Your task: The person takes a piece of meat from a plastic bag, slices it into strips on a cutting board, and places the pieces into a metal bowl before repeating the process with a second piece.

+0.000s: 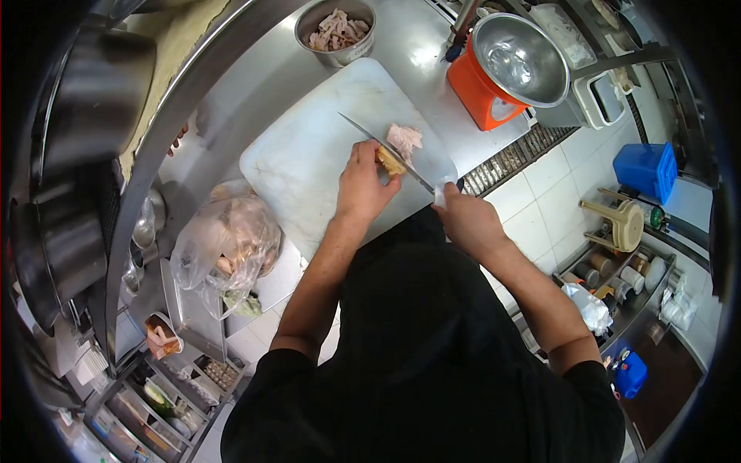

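On the white cutting board (309,147), my left hand (364,187) has its fingers closed around a yellowish piece of meat (390,160). My right hand (472,220) grips the handle of a long knife (356,126), whose blade lies across the board against that piece. Just beyond the blade sits a pale pink lump of meat (404,140). A steel bowl (335,59) of cut meat strips (338,32) stands past the board's far edge. Left of the board rests a clear plastic bag (228,235) full of pale meat.
An orange scale (472,96) with a steel bowl (519,60) on it stands to the right on the steel counter (255,69). A floor grate (513,158), blue bin (647,171) and beige stool (617,220) lie further right. Metal shelving (197,73) borders the left.
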Action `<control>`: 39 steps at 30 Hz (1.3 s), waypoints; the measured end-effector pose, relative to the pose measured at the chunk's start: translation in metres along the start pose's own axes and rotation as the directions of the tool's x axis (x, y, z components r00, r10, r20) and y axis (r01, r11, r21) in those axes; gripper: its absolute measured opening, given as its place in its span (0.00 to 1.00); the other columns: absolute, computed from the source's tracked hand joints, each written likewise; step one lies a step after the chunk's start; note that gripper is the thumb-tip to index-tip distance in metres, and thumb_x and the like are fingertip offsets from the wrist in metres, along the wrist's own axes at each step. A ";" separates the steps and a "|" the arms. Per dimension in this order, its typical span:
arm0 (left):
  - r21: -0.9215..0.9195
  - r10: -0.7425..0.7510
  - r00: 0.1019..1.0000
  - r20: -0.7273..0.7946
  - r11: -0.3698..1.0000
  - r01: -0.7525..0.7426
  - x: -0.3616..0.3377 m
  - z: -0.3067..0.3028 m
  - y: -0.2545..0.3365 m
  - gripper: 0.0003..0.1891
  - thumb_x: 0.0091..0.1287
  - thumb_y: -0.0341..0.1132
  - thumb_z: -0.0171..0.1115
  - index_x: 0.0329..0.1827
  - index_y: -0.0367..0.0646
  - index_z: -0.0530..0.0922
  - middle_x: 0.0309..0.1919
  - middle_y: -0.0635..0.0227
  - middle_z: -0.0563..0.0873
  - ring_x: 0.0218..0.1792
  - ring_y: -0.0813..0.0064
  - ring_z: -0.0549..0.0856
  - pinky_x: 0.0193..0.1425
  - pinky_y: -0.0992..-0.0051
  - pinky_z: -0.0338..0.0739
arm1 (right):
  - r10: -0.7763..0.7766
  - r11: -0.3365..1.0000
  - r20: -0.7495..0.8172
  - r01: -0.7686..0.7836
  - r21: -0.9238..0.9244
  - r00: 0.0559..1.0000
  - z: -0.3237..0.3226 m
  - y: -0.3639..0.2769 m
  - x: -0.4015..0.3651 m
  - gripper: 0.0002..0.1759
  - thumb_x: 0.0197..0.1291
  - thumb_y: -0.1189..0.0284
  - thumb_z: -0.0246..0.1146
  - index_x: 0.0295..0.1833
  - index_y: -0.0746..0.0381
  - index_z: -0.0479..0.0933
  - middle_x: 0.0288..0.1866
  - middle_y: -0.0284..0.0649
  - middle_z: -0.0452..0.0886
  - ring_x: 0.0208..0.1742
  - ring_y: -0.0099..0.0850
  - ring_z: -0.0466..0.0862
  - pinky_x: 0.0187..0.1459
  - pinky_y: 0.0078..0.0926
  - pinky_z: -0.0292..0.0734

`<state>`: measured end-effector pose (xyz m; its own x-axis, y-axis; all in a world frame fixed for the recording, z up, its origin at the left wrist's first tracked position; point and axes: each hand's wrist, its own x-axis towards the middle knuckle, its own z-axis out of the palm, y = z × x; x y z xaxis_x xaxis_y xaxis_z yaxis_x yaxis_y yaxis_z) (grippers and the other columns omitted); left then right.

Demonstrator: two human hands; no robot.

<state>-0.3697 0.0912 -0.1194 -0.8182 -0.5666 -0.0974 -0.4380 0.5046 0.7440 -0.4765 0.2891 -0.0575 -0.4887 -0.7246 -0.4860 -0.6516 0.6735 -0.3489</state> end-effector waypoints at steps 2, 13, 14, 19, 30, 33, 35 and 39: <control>-0.005 0.011 1.000 -0.007 1.000 -0.011 0.000 0.000 -0.002 0.35 0.57 0.31 0.80 0.67 0.35 0.72 0.60 0.53 0.81 0.53 0.59 0.91 0.57 0.64 0.89 | 0.004 1.000 0.003 -0.004 -0.003 1.000 0.008 -0.003 0.007 0.22 0.76 0.59 0.64 0.55 0.70 0.73 0.33 0.54 0.89 0.37 0.53 0.92 0.39 0.53 0.86; -0.053 0.073 0.996 -0.048 0.996 -0.075 -0.002 0.007 -0.010 0.34 0.58 0.30 0.81 0.65 0.34 0.72 0.59 0.53 0.80 0.54 0.60 0.90 0.59 0.66 0.90 | -0.021 0.999 -0.024 0.022 0.030 0.999 0.035 0.002 0.047 0.23 0.77 0.58 0.62 0.58 0.70 0.73 0.39 0.54 0.90 0.43 0.54 0.92 0.45 0.52 0.87; -0.053 0.063 0.997 -0.042 0.996 -0.065 -0.004 0.007 -0.011 0.34 0.58 0.29 0.81 0.65 0.33 0.72 0.59 0.53 0.80 0.54 0.61 0.90 0.59 0.67 0.90 | -0.019 0.999 -0.006 0.019 0.046 1.000 0.032 0.002 0.048 0.22 0.78 0.59 0.62 0.58 0.70 0.73 0.41 0.55 0.91 0.45 0.54 0.92 0.46 0.52 0.87; -0.059 0.044 0.998 -0.049 0.997 -0.047 -0.008 0.005 -0.006 0.33 0.58 0.29 0.81 0.64 0.32 0.72 0.58 0.53 0.80 0.54 0.61 0.90 0.60 0.68 0.90 | -0.004 0.996 0.020 0.002 0.085 1.000 0.027 0.005 0.045 0.24 0.78 0.57 0.62 0.60 0.69 0.74 0.44 0.57 0.90 0.49 0.56 0.91 0.51 0.54 0.86; -0.207 0.048 0.997 -0.061 0.977 -0.059 -0.014 0.004 -0.018 0.35 0.61 0.28 0.80 0.68 0.34 0.69 0.61 0.54 0.79 0.56 0.61 0.89 0.63 0.66 0.88 | -0.028 0.999 -0.083 0.031 0.026 0.996 0.000 -0.001 0.017 0.23 0.77 0.57 0.63 0.57 0.69 0.75 0.39 0.54 0.91 0.42 0.54 0.92 0.45 0.54 0.86; -0.304 0.032 0.998 -0.060 0.951 -0.049 -0.017 0.006 -0.022 0.32 0.64 0.28 0.79 0.67 0.33 0.70 0.59 0.56 0.81 0.57 0.65 0.88 0.63 0.66 0.88 | -0.041 0.999 -0.090 0.044 0.031 0.995 0.034 0.010 0.022 0.22 0.77 0.57 0.63 0.56 0.68 0.75 0.37 0.53 0.90 0.40 0.54 0.92 0.43 0.54 0.86; -0.362 0.020 0.998 -0.062 0.931 -0.041 -0.016 0.007 -0.024 0.28 0.67 0.29 0.77 0.66 0.35 0.72 0.58 0.56 0.81 0.56 0.66 0.88 0.62 0.66 0.88 | -0.029 0.999 -0.095 0.033 0.040 0.995 0.044 0.014 0.025 0.22 0.77 0.57 0.63 0.55 0.67 0.74 0.34 0.54 0.89 0.37 0.55 0.91 0.41 0.56 0.85; -0.298 -0.044 0.992 -0.116 0.954 0.008 -0.012 0.001 -0.017 0.19 0.72 0.31 0.73 0.61 0.37 0.77 0.55 0.55 0.81 0.46 0.66 0.89 0.52 0.69 0.88 | -0.026 1.000 -0.083 0.026 0.001 0.996 0.033 0.007 0.024 0.21 0.77 0.57 0.63 0.56 0.66 0.74 0.36 0.53 0.90 0.40 0.54 0.92 0.42 0.55 0.85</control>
<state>-0.3529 0.0898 -0.1314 -0.7496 -0.6597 -0.0529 -0.3133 0.2832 0.9065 -0.4739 0.2817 -0.0978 -0.5181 -0.7512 -0.4089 -0.6636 0.6547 -0.3619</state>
